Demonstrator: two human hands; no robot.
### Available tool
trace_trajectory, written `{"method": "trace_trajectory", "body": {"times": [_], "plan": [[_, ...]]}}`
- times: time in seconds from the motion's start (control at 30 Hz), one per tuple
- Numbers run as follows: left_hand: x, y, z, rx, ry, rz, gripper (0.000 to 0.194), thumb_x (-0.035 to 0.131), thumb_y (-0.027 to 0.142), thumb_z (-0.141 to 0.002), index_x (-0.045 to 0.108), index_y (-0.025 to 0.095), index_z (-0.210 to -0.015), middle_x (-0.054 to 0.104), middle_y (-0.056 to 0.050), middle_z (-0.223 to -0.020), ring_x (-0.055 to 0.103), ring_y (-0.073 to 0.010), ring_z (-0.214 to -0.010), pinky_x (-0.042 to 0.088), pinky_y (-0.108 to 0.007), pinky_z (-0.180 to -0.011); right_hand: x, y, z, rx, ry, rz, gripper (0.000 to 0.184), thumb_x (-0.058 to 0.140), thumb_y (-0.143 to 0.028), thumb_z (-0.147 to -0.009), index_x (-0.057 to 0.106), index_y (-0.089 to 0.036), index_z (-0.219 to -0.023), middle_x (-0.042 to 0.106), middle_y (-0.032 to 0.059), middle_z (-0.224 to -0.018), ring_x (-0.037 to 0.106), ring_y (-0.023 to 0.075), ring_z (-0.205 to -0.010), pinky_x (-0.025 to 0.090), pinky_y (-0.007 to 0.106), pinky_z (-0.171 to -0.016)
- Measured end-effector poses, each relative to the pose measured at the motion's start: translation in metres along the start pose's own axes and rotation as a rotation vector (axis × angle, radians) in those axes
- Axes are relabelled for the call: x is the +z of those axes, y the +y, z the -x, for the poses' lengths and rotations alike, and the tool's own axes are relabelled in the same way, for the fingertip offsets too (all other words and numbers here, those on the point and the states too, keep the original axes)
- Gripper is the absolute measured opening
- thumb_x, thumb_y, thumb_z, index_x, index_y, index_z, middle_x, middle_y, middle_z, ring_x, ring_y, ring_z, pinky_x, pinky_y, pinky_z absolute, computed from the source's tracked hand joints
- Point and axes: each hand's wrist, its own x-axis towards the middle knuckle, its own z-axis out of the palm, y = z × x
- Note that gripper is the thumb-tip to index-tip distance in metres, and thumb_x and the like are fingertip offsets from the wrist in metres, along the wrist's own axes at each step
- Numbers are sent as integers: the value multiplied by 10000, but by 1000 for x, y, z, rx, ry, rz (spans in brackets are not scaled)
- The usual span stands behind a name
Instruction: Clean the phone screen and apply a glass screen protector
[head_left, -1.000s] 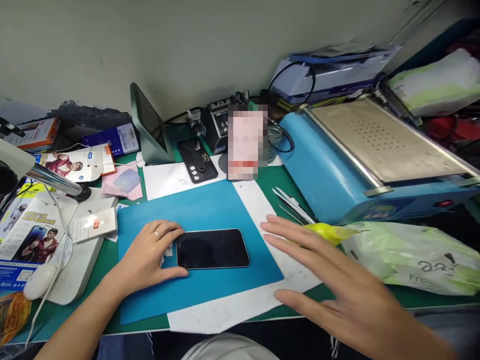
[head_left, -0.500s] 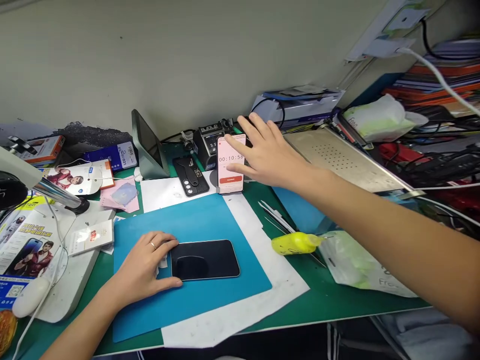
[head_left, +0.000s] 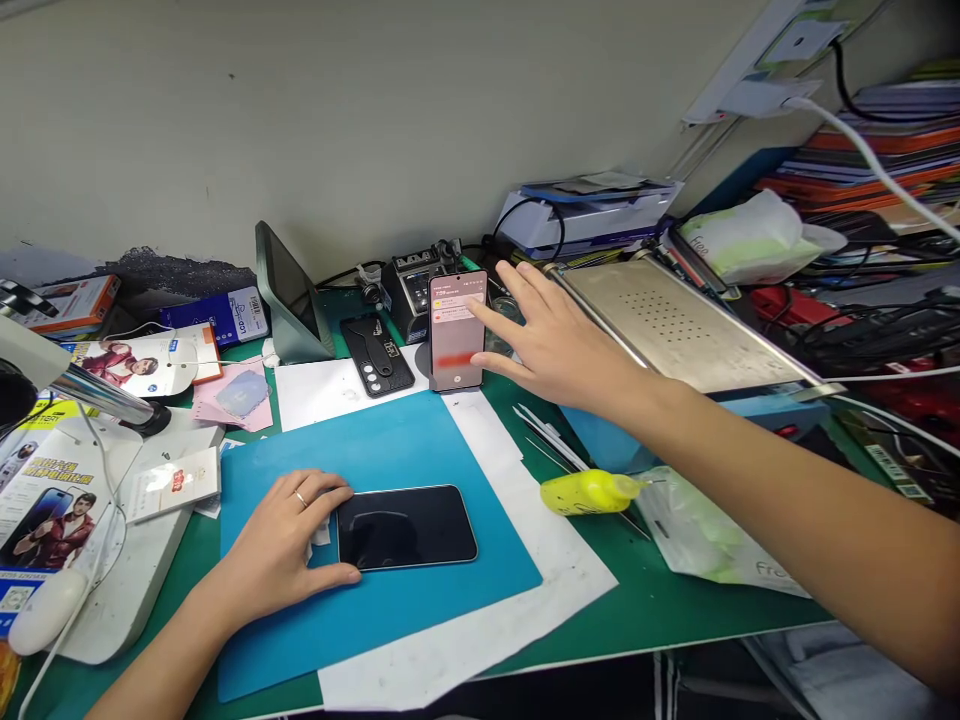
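Observation:
A dark-screened smartphone point(head_left: 406, 527) lies flat on the blue mat point(head_left: 420, 440). Its left end is between the thumb and fingers of my left hand point(head_left: 294, 545), which wears a ring. A bit of white tissue or paper point(head_left: 321, 533) shows under that palm. My right hand point(head_left: 559, 330) is stretched forward with spread fingers and nothing in it. Its fingertips are at the right edge of an upright phone point(head_left: 452, 345) with a lit pinkish screen; whether they touch the glass I cannot tell. A black phone case point(head_left: 377, 355) lies left of the upright phone.
A yellow squeeze bottle point(head_left: 589, 492) lies beside thin tools point(head_left: 551, 437) on the right. Behind my right arm stands a perforated metal plate point(head_left: 675, 320). A lamp base point(head_left: 150, 560) and boxes crowd the left; a plastic bag point(head_left: 720, 530) lies front right.
The upright phone's screen has switched from a running timer to a panel with notification-like bars. My right hand has shifted slightly right and down; my left hand stays at the flat phone.

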Motion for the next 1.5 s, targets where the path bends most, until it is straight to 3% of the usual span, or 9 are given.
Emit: {"method": "trace_trajectory", "body": {"times": [0.13,0.27,0.47,0.63,0.8,0.93,1.07,1.23,1.5], "plan": [[-1,1,1,-6,-7,0,678,706,643,-901,557,234,-1421,629,-133,-1412,605,-341,-1234,543,-524,-1012,0,-4,-2,27,2,-29,661,480,-555,-1020,400,-256,-1604,67,108,-1770,107,446,-1607,221,734,-1233],[0,1,1,-16,-4,2,688,705,651,-896,560,254,-1439,630,-128,-1419,604,-347,-1244,543,-525,-1022,1,-6,5,125,79,-155,777,440,-588,-1019,198,-251,-1676,121,120,-1764,149,422,-1607,234,696,-1258],[0,0,0,-12,8,6,678,717,645,-889,572,268,-1434,632,-121,-1411,606,-343,-1241,546,-510,-1021,9,-5,14,342,28,-452,762,448,-555,-1015,228,-222,-1664,442,175,-1630,478,389,-1470,497,607,-1145],[0,-1,-1,-8,4,4,667,730,626,-888,571,260,-1423,633,-119,-1406,607,-340,-1231,541,-517,-1025,-31,-21,35,430,122,-651,667,538,-519,-974,443,-232,-1569,588,137,-1513,568,347,-1397,506,557,-1159],[2,-3,0,8,-8,-3,663,703,620,-914,531,249,-1436,612,-122,-1435,588,-341,-1254,527,-525,-1032,-69,-60,108,494,271,-633,415,547,-525,-980,583,-519,-1394,685,-27,-1382,660,365,-1273,578,569,-1084],[2,-3,-1,13,0,-3,647,701,604,-922,528,255,-1438,616,-116,-1426,591,-340,-1249,531,-524,-1018,-49,-79,171,586,405,-645,501,541,-499,-945,503,-584,-1437,663,-25,-1408,669,448,-1208,589,656,-971],[2,-4,-1,15,-2,-3,655,700,614,-920,532,251,-1438,614,-121,-1425,589,-342,-1245,528,-532,-1018,-16,-83,203,695,382,-560,578,679,-586,-835,529,-584,-1393,726,43,-1080,704,383,-774,597,578,-644],[4,-6,1,10,0,-16,646,690,608,-931,520,256,-1446,603,-117,-1435,576,-336,-1257,524,-533,-1023,-3,-84,187,743,106,-490,712,661,-709,-846,567,-285,-1410,586,-28,-662,569,197,-532,519,346,-521],[6,-6,2,23,15,-12,653,697,600,-931,492,266,-1453,592,-101,-1434,567,-318,-1246,518,-516,-1021,6,-73,153,755,93,-411,688,502,-851,-854,649,-205,-1041,676,41,-690,676,257,-638,459,342,-559]]}}
